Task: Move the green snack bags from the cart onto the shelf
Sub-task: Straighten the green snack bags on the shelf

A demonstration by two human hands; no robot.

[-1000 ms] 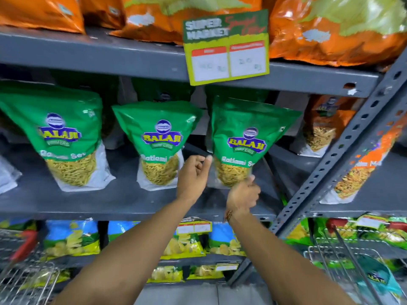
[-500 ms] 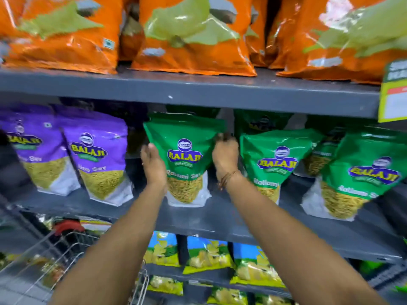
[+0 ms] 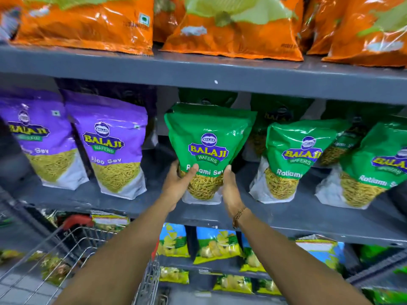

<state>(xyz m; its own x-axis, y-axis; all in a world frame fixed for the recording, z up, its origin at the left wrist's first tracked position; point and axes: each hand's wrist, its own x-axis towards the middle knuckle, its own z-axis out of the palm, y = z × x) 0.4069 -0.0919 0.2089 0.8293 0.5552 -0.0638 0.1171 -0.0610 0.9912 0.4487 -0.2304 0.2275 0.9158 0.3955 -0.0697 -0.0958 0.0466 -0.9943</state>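
Observation:
A green snack bag (image 3: 207, 137) stands upright on the grey middle shelf (image 3: 286, 216), near its front. My left hand (image 3: 178, 183) grips its lower left side, thumb across the front. My right hand (image 3: 230, 190) presses its lower right side. Two more green bags (image 3: 295, 159) (image 3: 374, 170) stand to the right on the same shelf, with others behind them in shadow. The wire cart (image 3: 72, 256) is at the lower left under my left forearm; its contents are blurred.
Two purple bags (image 3: 110, 148) (image 3: 37, 137) stand left of the green ones. Orange bags (image 3: 88, 23) fill the upper shelf, close above. Blue and yellow bags (image 3: 215, 247) line the lower shelves. The cart's red handle (image 3: 77, 221) sits near the shelf edge.
Both hands slid from the upper sides of the leftmost green bag down to its lower sides. The camera view shifted left over the second.

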